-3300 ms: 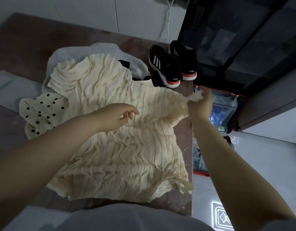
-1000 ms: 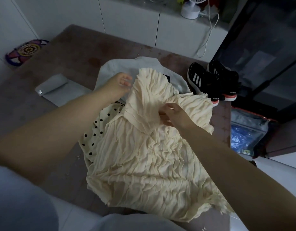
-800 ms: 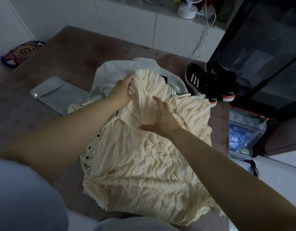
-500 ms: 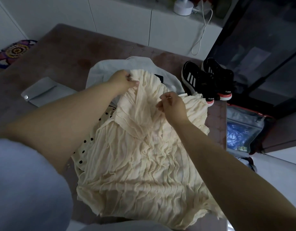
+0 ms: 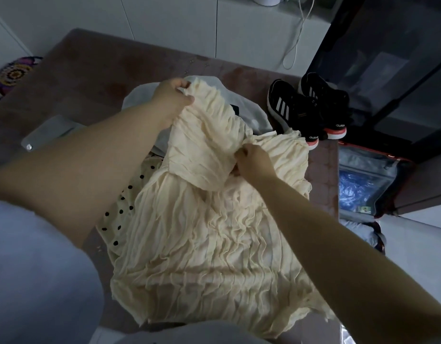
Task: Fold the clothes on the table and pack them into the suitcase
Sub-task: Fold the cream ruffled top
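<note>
Behind the brown table (image 5: pixel 90 65) runs a row of white cabinets (image 5: pixel 169 26).

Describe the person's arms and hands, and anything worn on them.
The left hand and right hand are bare: no gloves, rings or watch visible. Both forearms are uncovered. A pale grey-blue short sleeve covers the left upper arm; the right arm shows no sleeve.

Black sneakers (image 5: pixel 293 112), patterned mat (image 5: pixel 11 75), grey pouch (image 5: pixel 50 131)
</note>
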Tool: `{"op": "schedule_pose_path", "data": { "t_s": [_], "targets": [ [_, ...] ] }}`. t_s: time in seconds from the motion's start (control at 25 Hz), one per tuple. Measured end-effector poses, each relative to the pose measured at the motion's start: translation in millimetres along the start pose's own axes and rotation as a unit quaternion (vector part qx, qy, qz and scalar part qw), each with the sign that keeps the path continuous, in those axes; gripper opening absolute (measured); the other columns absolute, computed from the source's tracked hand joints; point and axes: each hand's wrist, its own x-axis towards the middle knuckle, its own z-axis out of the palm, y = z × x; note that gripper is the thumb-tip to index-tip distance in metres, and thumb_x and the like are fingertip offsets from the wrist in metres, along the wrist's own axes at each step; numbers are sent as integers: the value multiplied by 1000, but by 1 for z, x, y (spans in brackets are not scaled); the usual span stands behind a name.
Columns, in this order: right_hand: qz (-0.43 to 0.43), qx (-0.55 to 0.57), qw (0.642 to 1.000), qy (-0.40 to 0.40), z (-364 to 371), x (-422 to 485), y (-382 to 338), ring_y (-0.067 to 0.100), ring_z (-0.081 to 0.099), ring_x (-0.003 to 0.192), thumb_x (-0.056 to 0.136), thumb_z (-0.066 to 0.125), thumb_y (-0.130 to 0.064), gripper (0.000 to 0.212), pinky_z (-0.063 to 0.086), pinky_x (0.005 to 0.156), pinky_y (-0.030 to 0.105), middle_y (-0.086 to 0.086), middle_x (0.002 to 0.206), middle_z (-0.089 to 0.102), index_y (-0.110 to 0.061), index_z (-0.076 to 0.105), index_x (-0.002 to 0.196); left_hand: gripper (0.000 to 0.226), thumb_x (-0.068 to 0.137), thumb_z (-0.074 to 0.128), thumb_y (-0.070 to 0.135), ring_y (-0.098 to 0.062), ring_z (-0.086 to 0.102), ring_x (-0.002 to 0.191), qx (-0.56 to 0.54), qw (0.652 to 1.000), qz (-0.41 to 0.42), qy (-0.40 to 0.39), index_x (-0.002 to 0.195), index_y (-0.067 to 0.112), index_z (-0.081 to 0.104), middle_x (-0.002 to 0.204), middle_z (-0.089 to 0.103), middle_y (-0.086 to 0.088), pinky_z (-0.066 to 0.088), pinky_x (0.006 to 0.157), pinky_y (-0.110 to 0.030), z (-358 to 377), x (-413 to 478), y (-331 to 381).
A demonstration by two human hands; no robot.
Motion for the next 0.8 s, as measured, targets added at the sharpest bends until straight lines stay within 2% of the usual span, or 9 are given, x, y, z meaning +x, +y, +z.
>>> {"op": "schedule_pose_path", "data": {
  "t_s": [0.12,0.2,0.24,0.32,0.4,0.52,0.64,0.72,0.8],
  "targets": [
    [26,13,996,88,-36,9,31,19,53,68,87,48,-18,13,35,55,25,1,72,57,-14,58,78,30,85,64,12,-19,55,97,82,997,-7,5,115,10,57,109,57,-5,41,80,-23,-2,0,-9],
    [73,29,984,161,-62,22,61,19,49,73,83,52,-17,6,35,59,24,1,79,53,-15,57,83,28,84,68,22,-17,56,97,52,998,-41,-9,106,8,58,109,58,-4,42,79,-24,-2,-1,-9],
    [118,57,975,181,-74,28,74,19,48,75,83,52,-19,9,36,61,25,2,82,52,-12,57,87,36,82,70,27,-18,58,97,20,997,-62,-30,109,5,59,110,60,-5,45,79,-25,-1,-1,-6],
    [250,157,945,142,-86,36,89,21,49,70,89,52,-27,24,39,64,28,7,88,51,-4,54,97,53,78,73,35,-18,62,98,-39,991,-113,-61,116,1,59,112,65,-8,50,78,-27,-1,2,0],
    [313,222,921,62,-87,39,95,19,47,61,91,53,-35,33,39,58,28,8,80,51,-3,53,98,64,73,75,42,-17,61,104,-70,982,-159,-74,121,3,57,117,63,-6,51,84,-28,-4,4,9],
    [282,293,913,21,-90,37,92,19,59,80,80,72,-35,47,49,64,29,5,90,60,-8,57,115,72,67,78,47,-19,60,108,-39,988,-130,-78,123,7,57,120,62,-6,47,97,-32,-9,11,14],
    [181,264,945,59,-104,34,94,15,62,76,75,77,-18,44,49,59,24,2,88,64,-7,59,114,39,77,74,35,-17,62,104,-24,998,-40,-47,110,16,64,114,65,-3,47,97,-34,-22,8,15],
    [97,318,942,31,-120,30,100,19,66,86,71,79,-15,54,52,68,26,5,97,68,-6,58,119,16,84,68,28,-10,62,97,-41,997,-6,-68,99,23,65,104,67,3,49,91,-27,-29,1,12],
    [42,342,937,-59,-132,24,109,20,67,101,58,85,-25,66,54,77,26,3,105,71,-11,60,117,5,90,60,21,1,60,77,-25,994,14,-110,88,25,61,83,67,13,48,73,-15,-35,-7,7]
  ]
}}
